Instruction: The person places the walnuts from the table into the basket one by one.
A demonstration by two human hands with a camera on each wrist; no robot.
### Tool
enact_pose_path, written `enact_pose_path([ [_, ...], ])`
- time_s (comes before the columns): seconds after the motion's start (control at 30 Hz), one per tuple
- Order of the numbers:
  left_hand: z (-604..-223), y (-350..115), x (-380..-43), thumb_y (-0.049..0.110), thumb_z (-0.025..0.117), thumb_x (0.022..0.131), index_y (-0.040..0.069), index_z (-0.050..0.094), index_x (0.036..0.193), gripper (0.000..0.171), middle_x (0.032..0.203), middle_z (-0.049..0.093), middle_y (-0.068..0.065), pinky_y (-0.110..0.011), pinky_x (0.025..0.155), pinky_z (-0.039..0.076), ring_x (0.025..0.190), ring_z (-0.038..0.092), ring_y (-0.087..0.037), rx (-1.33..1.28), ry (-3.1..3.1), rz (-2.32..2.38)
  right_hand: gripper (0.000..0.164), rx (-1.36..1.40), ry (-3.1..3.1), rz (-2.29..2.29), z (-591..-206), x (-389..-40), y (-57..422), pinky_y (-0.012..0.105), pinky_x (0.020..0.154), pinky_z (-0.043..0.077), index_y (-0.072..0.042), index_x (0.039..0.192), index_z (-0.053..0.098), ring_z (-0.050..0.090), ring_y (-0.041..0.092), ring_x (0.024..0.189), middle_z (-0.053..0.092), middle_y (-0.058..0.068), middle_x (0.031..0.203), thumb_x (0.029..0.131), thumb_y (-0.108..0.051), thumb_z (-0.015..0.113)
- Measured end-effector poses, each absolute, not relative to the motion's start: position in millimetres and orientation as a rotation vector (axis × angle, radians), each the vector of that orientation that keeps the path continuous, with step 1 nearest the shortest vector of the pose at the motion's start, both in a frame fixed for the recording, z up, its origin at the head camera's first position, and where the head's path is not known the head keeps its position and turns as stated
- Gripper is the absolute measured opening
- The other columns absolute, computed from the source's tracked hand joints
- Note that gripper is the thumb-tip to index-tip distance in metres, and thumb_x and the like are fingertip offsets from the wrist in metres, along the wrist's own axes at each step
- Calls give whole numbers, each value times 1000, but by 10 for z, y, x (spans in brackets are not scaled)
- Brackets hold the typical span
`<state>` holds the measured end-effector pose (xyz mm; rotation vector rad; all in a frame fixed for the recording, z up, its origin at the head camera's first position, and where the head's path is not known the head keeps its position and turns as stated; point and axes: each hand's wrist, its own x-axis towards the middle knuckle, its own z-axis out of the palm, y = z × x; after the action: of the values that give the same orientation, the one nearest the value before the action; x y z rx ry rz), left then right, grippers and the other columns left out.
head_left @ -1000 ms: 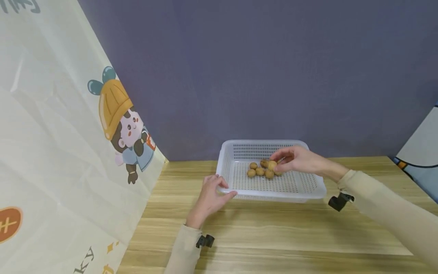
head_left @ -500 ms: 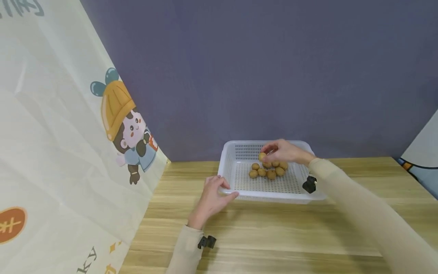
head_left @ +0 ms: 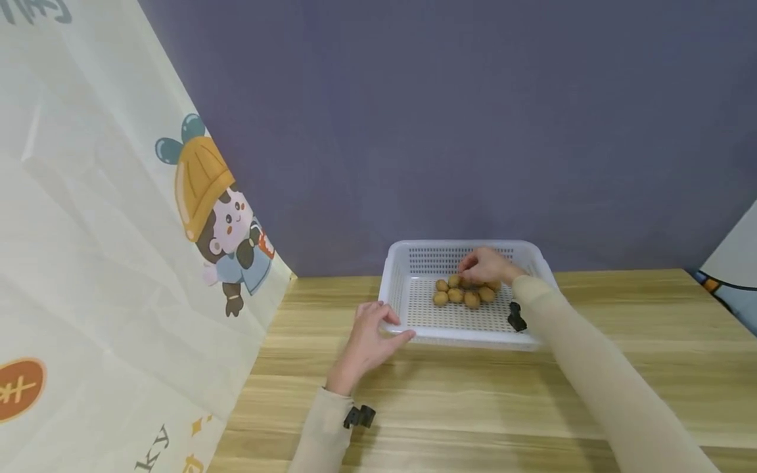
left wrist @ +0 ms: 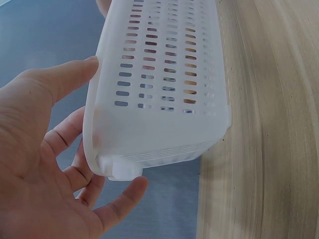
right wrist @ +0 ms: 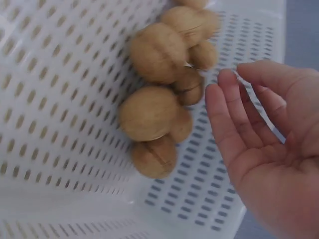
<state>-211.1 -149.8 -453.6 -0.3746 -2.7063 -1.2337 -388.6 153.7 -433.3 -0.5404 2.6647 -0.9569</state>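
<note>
Several walnuts (head_left: 471,300) lie together in the middle of a white perforated plastic basket (head_left: 458,335). My left hand (head_left: 369,341) grips the basket's near left corner; in the left wrist view the thumb (left wrist: 75,73) touches the rim and the other fingers reach round behind it. My right hand (head_left: 487,265) is inside the basket, just above the far walnuts and partly hiding them. Seen from the right wrist, its fingers (right wrist: 234,112) are loosely bent, with nothing between them and a small gap to the nearest walnut (right wrist: 190,85).
The basket stands on a wood-grain table (head_left: 449,401), close to a dark blue backdrop (head_left: 449,131). A pale sheet with a cartoon figure (head_left: 227,223) hangs at the left. Along the right edge are a white panel (head_left: 733,253) and a dark cable.
My right hand carried a walnut leftward across the group, put it down at the far left side of the group, and released it. The left hand stays on the corner.
</note>
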Motion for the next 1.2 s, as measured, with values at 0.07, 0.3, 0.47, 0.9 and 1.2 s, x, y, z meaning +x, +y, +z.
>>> enact_pose_path([
  [0.07,-4537,-1499,-2114,35,88,86,19,62,90,31,117,69,-4,-58,112,43,133,45,-28,-376,-2703,-1236,24,-551,2639,-974,-4385,-3903,1533,38,83,61,1,117,75,72,21,91,76,17,112,97,-12,67],
  [0.3,-4533,-1486,-2112,34,88,86,19,61,89,31,116,69,-4,-56,112,42,132,46,-28,-387,-2697,-1240,32,-534,2595,-1049,-4510,-3911,1477,35,82,63,5,122,71,74,20,92,74,21,118,96,-13,71],
  [0.47,-4541,-1476,-2108,34,88,85,20,61,89,31,116,69,-3,-55,111,42,130,46,-27,-382,-2699,-1243,34,-527,2579,-1052,-4537,-3902,1478,35,83,63,6,124,69,74,23,95,72,22,120,96,-12,71],
  [0.9,-4495,-1525,-2132,32,89,85,18,62,90,30,114,69,-5,-58,113,43,134,47,-32,-384,-2693,-1198,37,-633,2647,-1032,-4111,-3739,1472,46,88,61,3,130,68,71,27,99,73,19,120,101,-20,69],
  [1.2,-4522,-1509,-2100,31,89,85,19,62,89,30,113,69,-4,-58,113,42,133,46,-31,-383,-2684,-1232,30,-767,2659,-1143,-3674,-3283,1661,39,81,59,-7,123,73,71,19,95,75,12,116,104,-29,70],
])
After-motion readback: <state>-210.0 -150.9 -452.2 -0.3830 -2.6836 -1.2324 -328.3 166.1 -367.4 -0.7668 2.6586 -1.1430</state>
